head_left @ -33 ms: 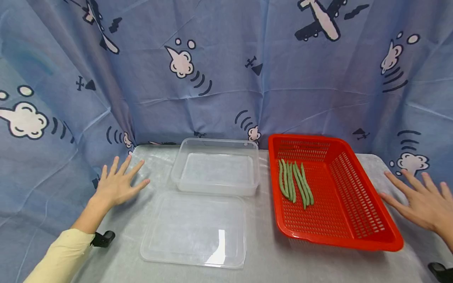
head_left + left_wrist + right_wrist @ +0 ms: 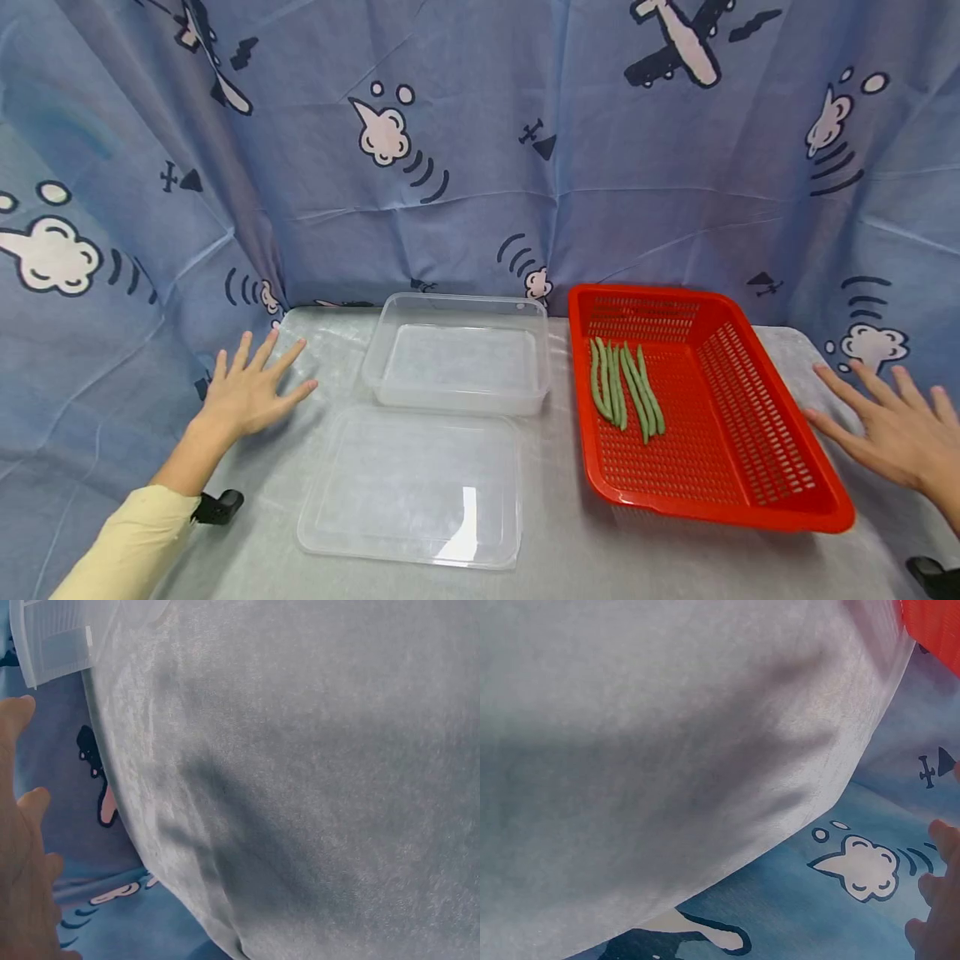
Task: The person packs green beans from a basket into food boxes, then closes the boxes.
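Observation:
Fingers spread, my left hand (image 2: 251,392) hovers over the table's left side, holding nothing; its shadow falls on the cloth in the left wrist view. My right hand (image 2: 896,425) is likewise spread and holds nothing, just right of a red plastic basket (image 2: 787,400). Several green beans (image 2: 630,387) lie side by side along the basket's left part. Between the hands a clear plastic container (image 2: 457,400) stands uncovered at the back. Its flat clear lid (image 2: 412,492) lies on the table in front of it.
A pale grey cloth covers the table (image 2: 558,550). Behind it and along both sides hangs a blue curtain (image 2: 465,233) printed with planes and clouds. A black wrist strap (image 2: 217,506) sticks out below the left wrist.

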A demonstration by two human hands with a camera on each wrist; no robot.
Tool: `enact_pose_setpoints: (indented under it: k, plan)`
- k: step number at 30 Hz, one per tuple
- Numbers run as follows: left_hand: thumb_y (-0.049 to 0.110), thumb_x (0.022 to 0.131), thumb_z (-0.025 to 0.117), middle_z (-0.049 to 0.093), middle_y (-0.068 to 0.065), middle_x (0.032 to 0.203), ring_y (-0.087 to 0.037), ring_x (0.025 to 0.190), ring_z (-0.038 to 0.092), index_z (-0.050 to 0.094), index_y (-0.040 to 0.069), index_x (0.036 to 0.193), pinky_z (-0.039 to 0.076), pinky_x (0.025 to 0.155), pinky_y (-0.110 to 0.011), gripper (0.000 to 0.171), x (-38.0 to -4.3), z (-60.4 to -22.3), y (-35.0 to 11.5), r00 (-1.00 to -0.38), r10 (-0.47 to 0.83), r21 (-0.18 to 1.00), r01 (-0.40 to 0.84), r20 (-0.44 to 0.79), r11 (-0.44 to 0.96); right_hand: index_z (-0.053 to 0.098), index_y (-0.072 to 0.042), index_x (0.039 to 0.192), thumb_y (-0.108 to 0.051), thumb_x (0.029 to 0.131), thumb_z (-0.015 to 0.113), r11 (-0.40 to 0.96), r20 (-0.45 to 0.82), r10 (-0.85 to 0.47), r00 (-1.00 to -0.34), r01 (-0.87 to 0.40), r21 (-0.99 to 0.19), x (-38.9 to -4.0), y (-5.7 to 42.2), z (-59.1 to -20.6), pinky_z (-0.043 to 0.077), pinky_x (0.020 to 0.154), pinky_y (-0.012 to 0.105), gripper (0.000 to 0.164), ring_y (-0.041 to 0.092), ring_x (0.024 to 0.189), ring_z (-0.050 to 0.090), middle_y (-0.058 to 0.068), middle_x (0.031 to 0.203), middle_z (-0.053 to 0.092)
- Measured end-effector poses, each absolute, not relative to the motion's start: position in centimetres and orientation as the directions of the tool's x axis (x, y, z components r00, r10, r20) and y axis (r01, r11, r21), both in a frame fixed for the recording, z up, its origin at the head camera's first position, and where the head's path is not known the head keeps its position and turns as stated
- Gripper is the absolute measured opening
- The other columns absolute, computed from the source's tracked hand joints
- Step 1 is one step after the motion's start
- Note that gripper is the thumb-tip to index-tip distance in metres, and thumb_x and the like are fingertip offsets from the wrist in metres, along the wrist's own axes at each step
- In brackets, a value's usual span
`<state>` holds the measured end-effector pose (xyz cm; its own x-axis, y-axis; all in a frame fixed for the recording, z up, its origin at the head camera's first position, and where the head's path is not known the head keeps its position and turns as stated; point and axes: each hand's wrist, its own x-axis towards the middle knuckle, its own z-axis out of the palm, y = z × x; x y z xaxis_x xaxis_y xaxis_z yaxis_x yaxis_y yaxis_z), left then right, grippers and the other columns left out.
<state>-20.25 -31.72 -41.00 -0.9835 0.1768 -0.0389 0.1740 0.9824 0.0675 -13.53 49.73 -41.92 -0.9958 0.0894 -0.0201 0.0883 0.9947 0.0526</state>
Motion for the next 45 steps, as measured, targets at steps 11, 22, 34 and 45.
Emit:
enact_pose_setpoints:
  k: [11, 22, 34, 45]
  plan:
    - [0.076, 0.097, 0.036, 0.008, -0.024, 0.165, -0.054, 0.146, -0.001, 0.024, 0.023, 0.164, -0.004, 0.108, -0.073, 0.087, -20.4, -40.7, -31.6, -0.981, 0.189, 0.082, 0.185, -0.041, 0.979, 0.003, -0.01, 0.162, -0.069, 0.096, 0.049, 0.998, 0.06, 0.058, -0.996, 0.059, 0.005, -13.6, 49.9, -41.5, -0.007, 0.104, 0.077, 0.1, 0.067, 0.136, -0.004, 0.04, 0.156, 0.003]
    - [0.045, 0.104, 0.056, 0.049, -0.027, 0.145, -0.05, 0.129, 0.046, 0.043, 0.003, 0.152, 0.036, 0.101, -0.065, 0.065, -20.2, -39.9, -31.4, -0.948, 0.309, 0.393, 0.314, 0.076, 0.864, 0.036, 0.015, 0.144, -0.032, 0.106, 0.056, 0.934, 0.184, 0.023, -0.983, -0.045, -0.355, -14.4, 46.7, -37.6, 0.037, 0.083, 0.078, 0.064, 0.064, 0.112, 0.041, 0.046, 0.135, 0.037]
    - [0.04, 0.101, 0.064, 0.059, -0.024, 0.135, -0.042, 0.116, 0.061, 0.047, 0.005, 0.148, 0.053, 0.089, -0.051, 0.061, -19.4, -39.9, -30.8, -0.948, 0.315, 0.67, 0.204, -0.046, 0.714, 0.046, 0.004, 0.145, -0.019, 0.102, 0.064, 0.793, 0.26, -0.086, -0.962, -0.224, -0.567, -15.0, 40.2, -32.9, 0.044, 0.067, 0.007, 0.051, -0.022, 0.09, 0.045, 0.033, 0.132, 0.053]
    - [0.038, 0.1, 0.067, 0.057, -0.026, 0.135, -0.045, 0.117, 0.059, 0.042, 0.004, 0.151, 0.053, 0.087, -0.05, 0.067, -19.4, -40.4, -30.9, -0.942, 0.323, 0.702, 0.171, -0.09, 0.692, 0.048, -0.012, 0.149, -0.014, 0.101, 0.065, 0.679, 0.241, -0.161, -0.957, -0.285, -0.676, -16.4, 36.7, -30.8, 0.043, 0.077, 0.006, 0.051, -0.01, 0.103, 0.057, -0.009, 0.132, 0.055]
